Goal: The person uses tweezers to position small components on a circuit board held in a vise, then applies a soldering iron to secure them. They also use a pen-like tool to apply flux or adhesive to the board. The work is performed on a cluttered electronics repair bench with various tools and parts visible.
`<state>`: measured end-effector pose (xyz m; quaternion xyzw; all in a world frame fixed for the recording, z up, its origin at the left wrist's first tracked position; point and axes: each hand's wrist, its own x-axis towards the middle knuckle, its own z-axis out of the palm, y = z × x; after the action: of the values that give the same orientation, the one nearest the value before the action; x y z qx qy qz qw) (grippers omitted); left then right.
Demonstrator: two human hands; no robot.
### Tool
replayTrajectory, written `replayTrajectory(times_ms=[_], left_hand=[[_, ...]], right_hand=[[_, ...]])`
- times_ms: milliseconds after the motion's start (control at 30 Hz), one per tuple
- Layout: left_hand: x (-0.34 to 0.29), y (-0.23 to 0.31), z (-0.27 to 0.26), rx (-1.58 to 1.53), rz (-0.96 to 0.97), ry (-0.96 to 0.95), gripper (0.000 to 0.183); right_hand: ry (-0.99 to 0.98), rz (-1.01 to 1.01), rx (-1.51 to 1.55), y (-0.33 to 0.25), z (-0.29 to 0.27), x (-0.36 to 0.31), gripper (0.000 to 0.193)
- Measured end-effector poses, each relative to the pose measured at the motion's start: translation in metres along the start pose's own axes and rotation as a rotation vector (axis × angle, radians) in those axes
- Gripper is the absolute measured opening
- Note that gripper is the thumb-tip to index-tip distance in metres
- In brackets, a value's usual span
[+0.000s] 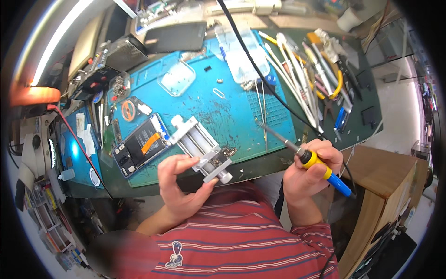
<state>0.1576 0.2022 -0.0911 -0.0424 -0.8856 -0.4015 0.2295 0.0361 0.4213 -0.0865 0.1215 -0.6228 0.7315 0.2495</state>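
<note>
Blue mat (195, 100) with one opened phone (135, 145)

The left hand (180, 194) pinches one metal clamp (196, 143) bearing one circuit board (223, 158) at the mat's near edge; the right hand (304, 180) grasps one soldering iron (310, 159), its tip apart from the board.

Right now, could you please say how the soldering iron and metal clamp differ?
The soldering iron is partly yellow and blue; the metal clamp is silver. The iron is slim, the clamp a broad frame. The right hand holds the iron; the left hand grips the clamp. Both are held.
</note>
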Motion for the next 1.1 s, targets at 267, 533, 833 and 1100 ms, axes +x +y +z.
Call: replayTrajectory(times_ms=[267,533,833,1100], left_hand=[[0.018,0.023,0.014,0.273,0.078,0.083,0.083],[0.073,-0.006,-0.060,0.251,0.168,-0.354,0.088],[0.126,-0.026,-0.056,0.050,0.369,-0.734,0.071],[0.116,-0.021,-0.070,0.021,0.223,-0.704,0.072]], right_hand=[[0.028,-0.128,0.135,-0.089,0.016,0.155,0.026],[-0.183,-0.354,-0.297,-0.164,0.168,0.291,0.032],[0.009,-0.890,-0.345,-0.097,0.258,0.405,0.032],[-0.298,-0.029,-0.567,-0.143,0.248,0.307,0.030]])
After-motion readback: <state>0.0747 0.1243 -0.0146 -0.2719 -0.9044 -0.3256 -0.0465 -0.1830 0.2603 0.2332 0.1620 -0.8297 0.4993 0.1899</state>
